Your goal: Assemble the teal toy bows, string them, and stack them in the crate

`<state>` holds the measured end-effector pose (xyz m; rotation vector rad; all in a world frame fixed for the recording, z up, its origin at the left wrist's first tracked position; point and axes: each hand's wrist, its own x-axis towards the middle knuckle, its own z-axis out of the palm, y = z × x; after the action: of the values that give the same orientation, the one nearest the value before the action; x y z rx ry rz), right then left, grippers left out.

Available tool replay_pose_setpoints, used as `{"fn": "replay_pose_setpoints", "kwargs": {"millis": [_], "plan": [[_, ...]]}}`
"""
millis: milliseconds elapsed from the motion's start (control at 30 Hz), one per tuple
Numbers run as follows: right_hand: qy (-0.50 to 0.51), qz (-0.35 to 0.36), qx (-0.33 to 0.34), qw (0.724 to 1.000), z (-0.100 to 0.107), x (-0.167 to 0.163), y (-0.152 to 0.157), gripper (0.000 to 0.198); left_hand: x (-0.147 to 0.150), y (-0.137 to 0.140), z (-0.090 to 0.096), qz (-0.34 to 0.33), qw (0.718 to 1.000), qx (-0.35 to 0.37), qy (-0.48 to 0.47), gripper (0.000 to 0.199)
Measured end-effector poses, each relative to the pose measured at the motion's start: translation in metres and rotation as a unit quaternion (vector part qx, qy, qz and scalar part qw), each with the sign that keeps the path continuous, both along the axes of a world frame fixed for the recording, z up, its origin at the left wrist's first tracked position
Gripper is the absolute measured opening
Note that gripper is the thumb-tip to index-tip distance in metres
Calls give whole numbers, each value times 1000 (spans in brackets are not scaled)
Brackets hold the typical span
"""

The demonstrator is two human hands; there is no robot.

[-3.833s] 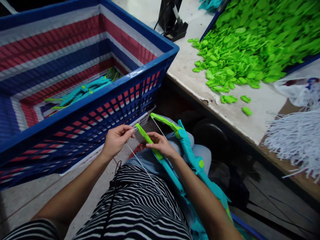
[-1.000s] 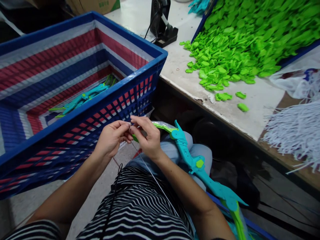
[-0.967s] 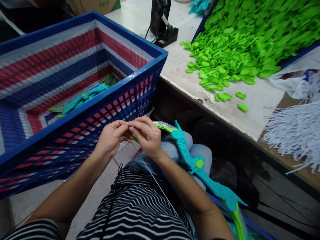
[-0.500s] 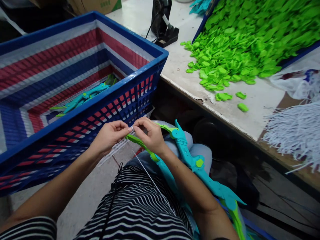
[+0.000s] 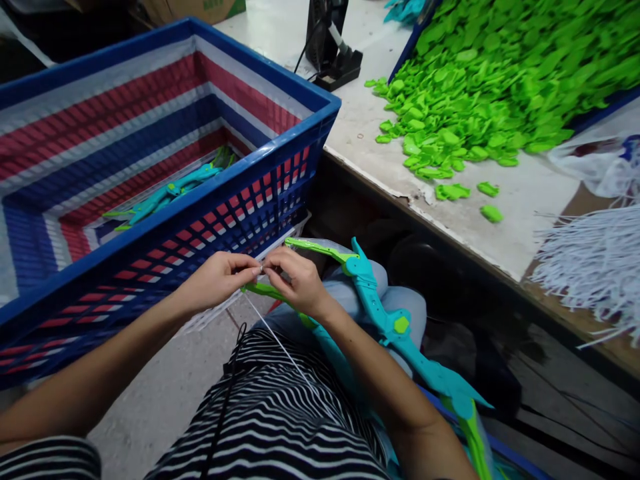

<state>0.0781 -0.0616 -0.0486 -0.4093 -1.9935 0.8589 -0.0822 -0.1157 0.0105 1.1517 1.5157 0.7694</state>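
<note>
Fingertips are meeting here, the left hand (image 5: 223,277) and the right hand (image 5: 299,280) both clamping their fingers on a tiny bit of white cord (image 5: 280,342), whose length is trailing across the striped shirt (image 5: 260,413). Just below them, the green limb of one toy bow (image 5: 267,289) is poking out, its turquoise body running under the right forearm, while a second toy bow (image 5: 368,288) is lying over the jeans (image 5: 345,297), beside the blue basket (image 5: 320,119).
</note>
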Motion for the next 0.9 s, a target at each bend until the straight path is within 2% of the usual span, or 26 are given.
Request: {"fn": "replay_pose_setpoints", "kwargs": {"millis": [100,200,267,333,433,533,567,633,733,800,833,900], "plan": [[-24,-27,29,999,-4,-1,1,11,5,-2,0,7,1000,24,17,21],[-52,-91,38,994,-9,-4,1,14,8,-3,-2,24,997,53,55,22],[-55,-118,16,991,-10,-4,-1,15,7,-3,-3,25,993,69,87,24],[-51,-101,-26,993,-6,4,-3,15,4,-3,-2,-7,988,82,132,28],[-72,-88,-94,989,4,45,-9,16,-2,-6,5,-70,957,142,244,33],[-158,-195,-135,958,14,127,-24,21,-10,-4,15,-114,915,209,324,36],[-196,-249,-153,936,16,161,-35,22,-10,1,15,-147,907,221,329,35],[-269,-364,-205,868,18,230,-71,25,1,17,12,-241,884,250,312,33],[-359,-502,-332,713,16,310,-157,29,55,37,-3,-415,819,308,250,31],[-374,-558,-436,599,8,330,-221,32,110,33,-15,-513,767,325,207,34],[-352,-581,-489,547,2,327,-250,34,138,26,-22,-554,744,321,189,35],[-214,-601,-607,474,-12,302,-294,37,193,3,-38,-624,706,296,159,36]]}}
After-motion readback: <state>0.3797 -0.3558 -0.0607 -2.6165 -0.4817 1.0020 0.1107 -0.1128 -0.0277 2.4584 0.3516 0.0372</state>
